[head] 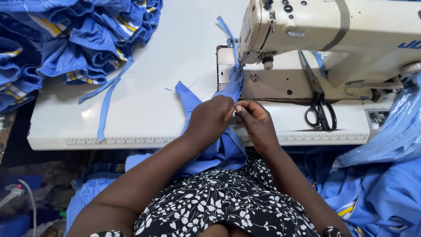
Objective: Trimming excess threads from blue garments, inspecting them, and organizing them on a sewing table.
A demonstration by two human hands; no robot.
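A blue fabric piece (228,90) runs from my lap up to the needle of a cream sewing machine (333,30). My left hand (210,120) lies on the fabric, fingers closed over it just in front of the presser foot. Beside it, my right hand (254,120) pinches the fabric's edge between thumb and fingers. A thin blue strip (226,28) rises behind the needle. The fabric's lower part drapes over the table edge onto my patterned dress.
A heap of blue garments with yellow striped trim (74,39) fills the back left of the white table (144,66). A loose blue strip (105,103) lies on the table. Black scissors (320,112) rest right of the machine bed. More blue cloth (381,175) hangs at the right.
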